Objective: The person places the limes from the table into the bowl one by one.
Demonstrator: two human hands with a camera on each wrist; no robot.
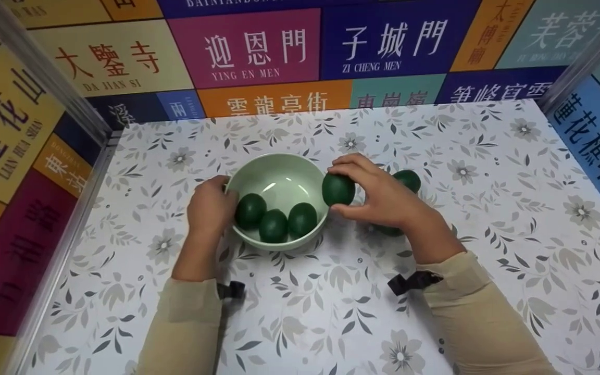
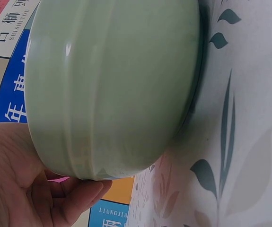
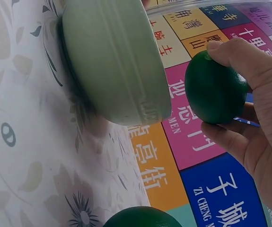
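The right hand's point(image 1: 383, 195) fingers pinch an egg point(image 1: 338, 189) above the counter point(image 1: 300, 307), just beside the bowl point(image 1: 279, 174); the left hand's point(image 1: 209, 211) fingers grip the bowl's opposite side. A loosened pinch could let the smooth, rounded egg slip, perhaps striking the rim or the three eggs point(image 1: 273, 226) inside. The bowl is glossy, pale green and ridged, probably ceramic. Two other eggs point(image 1: 408, 179), also dark green, lie on the floral-patterned counter.
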